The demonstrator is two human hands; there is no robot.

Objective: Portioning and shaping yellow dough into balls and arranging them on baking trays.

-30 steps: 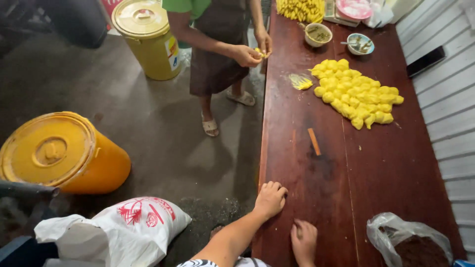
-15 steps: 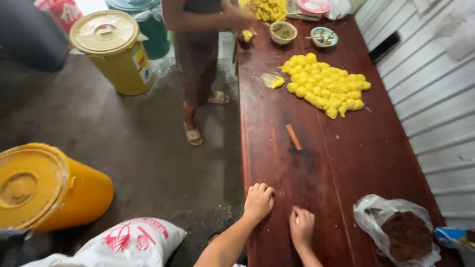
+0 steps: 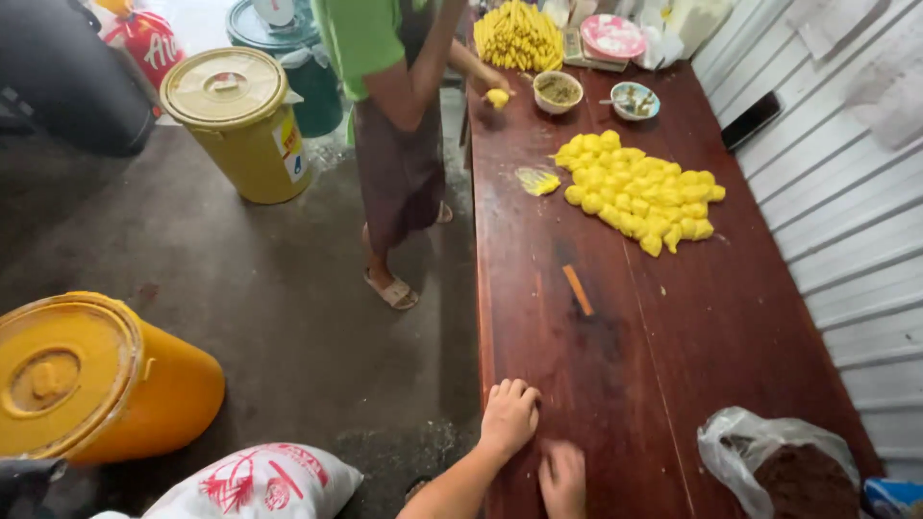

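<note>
Resting flat near the close end of the dark red wooden table (image 3: 711,356), both of the person's hands lie palm down and grasp nothing. The left hand (image 3: 510,415) sits at the table's left edge with fingers spread and loose; the right hand (image 3: 563,477) lies just beside it, slightly nearer the camera, fingers relaxed on the wood. Neither hand touches any object other than the tabletop.

Nearest to the hands:
- A clear plastic bag (image 3: 777,465) holding dark brown material stands at the near right corner, apart from the right hand.
- A short orange stick (image 3: 578,289) lies alone on the wood at mid-table, well apart from both hands.

Farther along the table, a heap of yellow pieces (image 3: 638,191) covers the middle-right area, with a small yellow scrap (image 3: 537,181) just to its left. Two small bowls (image 3: 559,92) stand beyond the heap (contents too small to identify), and a stack of long yellow items (image 3: 519,35) sits at the far end.

A second person in a green shirt (image 3: 363,38) stands at the table's left side, one hand holding a yellow lump (image 3: 497,97) at the table edge.

On the concrete floor to the left stand an orange drum (image 3: 96,380), a yellow lidded bucket (image 3: 240,125) and a white printed sack (image 3: 255,482).
</note>
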